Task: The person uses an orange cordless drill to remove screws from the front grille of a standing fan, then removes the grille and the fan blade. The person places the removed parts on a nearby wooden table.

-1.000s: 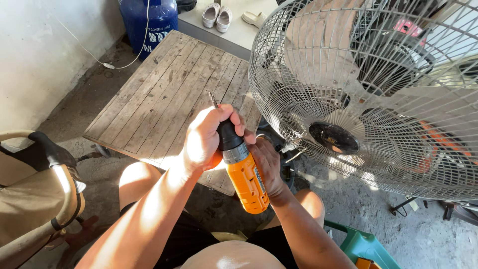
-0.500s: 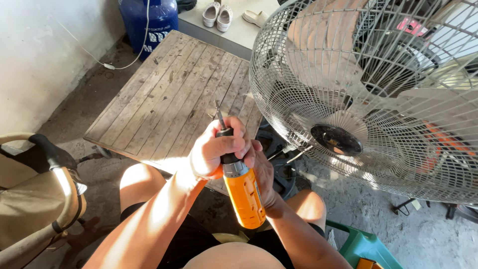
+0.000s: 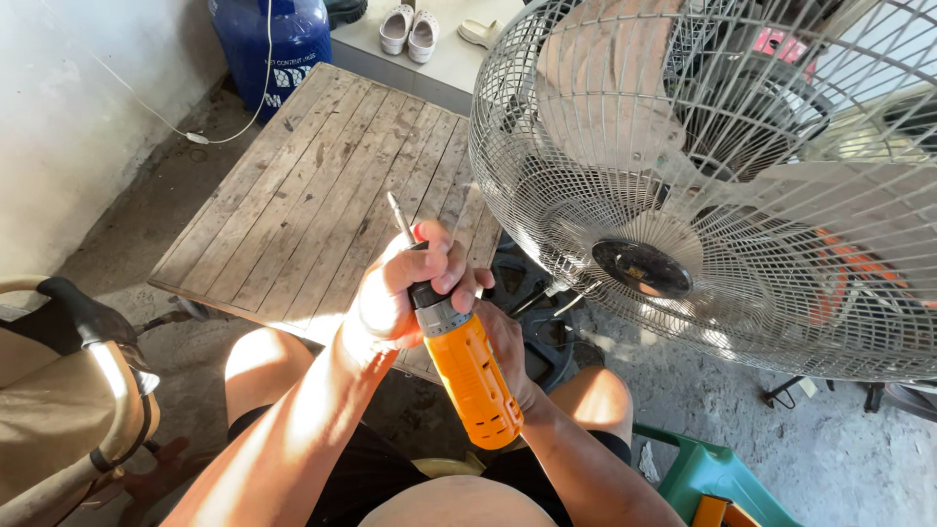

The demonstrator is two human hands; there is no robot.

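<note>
Rough concrete floor runs under everything in the head view, lit by hard sun, with a pale wall along the left. On it sits a low wooden table of weathered slats, a blue gas cylinder at its far corner, a thin white cord trailing beside it, and pairs of light slippers on a step beyond. A large fan with a round wire guard fills the right side, tilted toward the person, its dark hub low in the cage. A green plastic seat edge shows at the bottom right, and a tan padded frame stands at the left.

The person sits with bare knees apart. The right hand is wrapped around the grip of an orange drill, mostly hidden behind the body of the tool. The left hand is clenched round the dark chuck at the front, fingers closed over the collar. A long screwdriver bit sticks out past the left fingers, pointing up and away over the table's near edge. The drill hangs in the air between the knees, just left of the fan's base.

The risk looks to lie in the left hand: should the trigger be squeezed while the fingers clamp the chuck, the collar could twist against the skin. A loosely seated bit could also slip out and drop.
</note>
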